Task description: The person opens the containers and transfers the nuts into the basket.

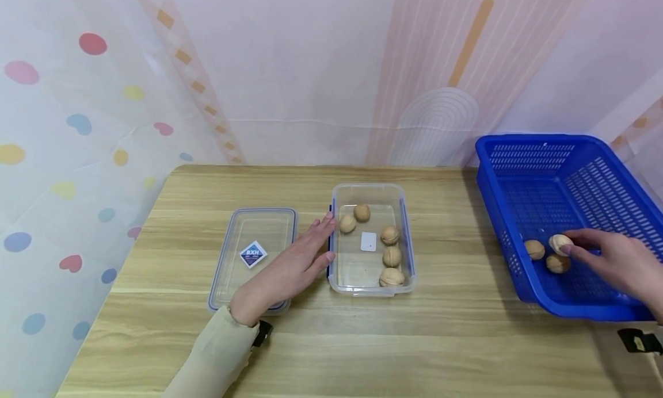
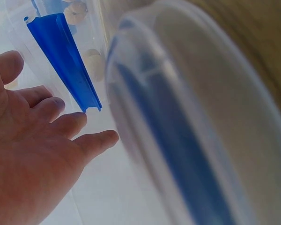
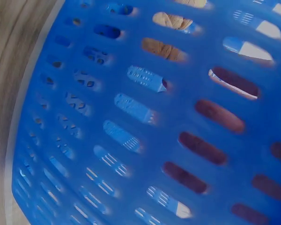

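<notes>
My right hand [image 1: 618,263] pinches a pale walnut [image 1: 558,244] between thumb and fingers inside the blue basket [image 1: 523,294]. Two more walnuts lie there, one walnut [image 1: 534,249] to the left and another walnut [image 1: 557,264] just below the held one. Basket slots fill the right wrist view, with parts of the hand [image 3: 220,115] showing through. My left hand [image 1: 290,266] has its fingers extended, fingertips right at the left side of a clear plastic box [image 1: 357,274]. Several walnuts [image 1: 390,235] sit in the box. In the left wrist view, a blue latch [image 2: 61,58] hangs beside the fingers.
A clear lid [image 1: 223,277] with a blue seal and a label lies left of the box, partly under my left forearm. All of it stands on a wooden table [image 1: 456,340]. A patterned cloth [image 1: 311,70] hangs behind the table's back edge.
</notes>
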